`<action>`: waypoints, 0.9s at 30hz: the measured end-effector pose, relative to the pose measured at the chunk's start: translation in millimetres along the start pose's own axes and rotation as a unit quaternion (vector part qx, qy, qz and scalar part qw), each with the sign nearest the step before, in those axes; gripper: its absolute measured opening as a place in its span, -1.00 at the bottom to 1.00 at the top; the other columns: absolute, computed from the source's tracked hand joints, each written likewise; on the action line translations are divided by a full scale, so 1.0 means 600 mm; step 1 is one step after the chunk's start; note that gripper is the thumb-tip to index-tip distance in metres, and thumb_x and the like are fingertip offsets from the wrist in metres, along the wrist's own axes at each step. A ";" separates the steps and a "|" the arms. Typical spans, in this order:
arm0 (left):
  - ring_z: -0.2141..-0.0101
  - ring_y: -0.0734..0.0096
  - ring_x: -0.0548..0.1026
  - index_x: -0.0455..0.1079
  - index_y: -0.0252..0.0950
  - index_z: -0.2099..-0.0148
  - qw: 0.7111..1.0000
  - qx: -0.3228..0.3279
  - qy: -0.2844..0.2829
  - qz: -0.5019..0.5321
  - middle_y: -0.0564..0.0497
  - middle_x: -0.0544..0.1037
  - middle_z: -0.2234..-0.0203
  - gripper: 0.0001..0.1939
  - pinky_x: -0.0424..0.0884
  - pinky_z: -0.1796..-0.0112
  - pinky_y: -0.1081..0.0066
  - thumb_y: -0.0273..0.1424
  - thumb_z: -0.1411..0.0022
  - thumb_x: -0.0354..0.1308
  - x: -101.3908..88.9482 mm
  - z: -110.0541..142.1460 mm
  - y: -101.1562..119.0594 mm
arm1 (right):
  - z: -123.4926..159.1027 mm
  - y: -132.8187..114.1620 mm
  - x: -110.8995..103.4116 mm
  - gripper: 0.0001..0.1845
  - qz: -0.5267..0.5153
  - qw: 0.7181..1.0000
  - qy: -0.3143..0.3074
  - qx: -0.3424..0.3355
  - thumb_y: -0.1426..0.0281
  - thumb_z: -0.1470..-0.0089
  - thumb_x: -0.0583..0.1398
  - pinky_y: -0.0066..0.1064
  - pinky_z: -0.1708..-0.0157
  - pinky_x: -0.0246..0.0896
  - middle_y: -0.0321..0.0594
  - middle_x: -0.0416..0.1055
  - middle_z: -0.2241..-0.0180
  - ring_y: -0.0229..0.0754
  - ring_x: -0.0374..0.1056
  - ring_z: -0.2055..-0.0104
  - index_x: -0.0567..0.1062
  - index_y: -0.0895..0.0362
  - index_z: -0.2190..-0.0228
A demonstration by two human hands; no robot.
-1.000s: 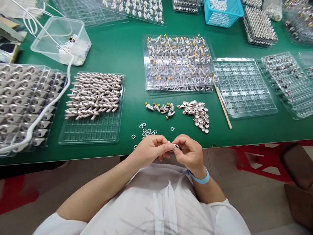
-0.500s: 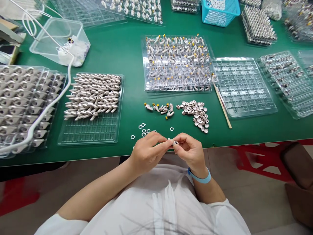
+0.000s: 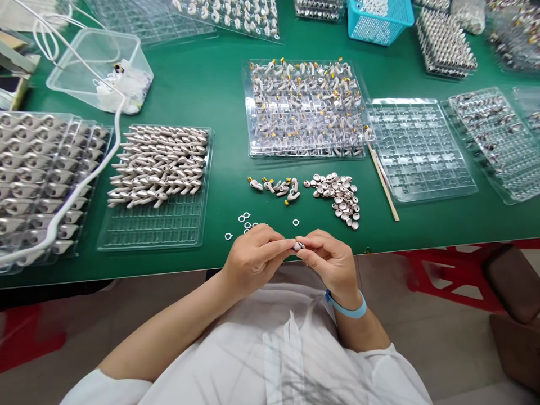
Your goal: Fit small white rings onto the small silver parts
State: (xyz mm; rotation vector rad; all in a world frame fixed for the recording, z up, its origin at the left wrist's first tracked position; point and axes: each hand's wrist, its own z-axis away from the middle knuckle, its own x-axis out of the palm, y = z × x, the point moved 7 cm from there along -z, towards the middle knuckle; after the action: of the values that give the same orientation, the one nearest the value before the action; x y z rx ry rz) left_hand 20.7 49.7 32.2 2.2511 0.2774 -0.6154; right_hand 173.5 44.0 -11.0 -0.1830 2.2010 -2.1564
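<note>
Near the front edge of the green table my two hands meet over one small earphone piece (image 3: 298, 246), whitish with a dark patch. My left hand (image 3: 257, 256) pinches it from the left with thumb and forefinger. My right hand (image 3: 331, 261), a blue band on its wrist, grips it from the right; the fingers hide most of it. Beyond my hands lie several white rings (image 3: 248, 225), one lone ring (image 3: 296, 222), a few curved earphone parts with yellow tabs (image 3: 293, 194) and a heap of small silvery caps (image 3: 337, 194).
A clear tray of curved parts (image 3: 306, 109) lies mid-table, beside another clear tray (image 3: 422, 146) and a wooden stick (image 3: 383, 183). Stacked pointed parts (image 3: 160, 163), a white cable (image 3: 84, 183) and a plastic tub (image 3: 90, 53) are at left. A blue basket (image 3: 379, 25) stands at the back.
My fingers have shifted slightly on the small piece, turning it so that more of its whitish side shows. Both hands stay together in nearly the same place.
</note>
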 end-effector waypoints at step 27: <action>0.28 0.34 0.62 0.43 -0.37 0.06 0.999 0.031 -0.021 0.035 -0.15 0.66 0.30 -0.76 0.56 0.25 0.36 -0.63 -0.22 0.18 0.000 0.006 0.007 | 0.005 -0.008 0.005 -0.76 -0.001 1.000 -0.018 0.008 0.47 -0.09 0.29 -0.43 0.34 0.39 -0.21 0.49 0.29 -0.24 0.40 0.28 0.61 -0.01 0.18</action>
State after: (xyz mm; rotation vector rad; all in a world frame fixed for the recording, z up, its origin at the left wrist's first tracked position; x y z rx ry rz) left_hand 21.2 44.3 32.9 2.2932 0.1586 -0.6415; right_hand 171.4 40.3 -6.1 -0.2231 2.1650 -2.1529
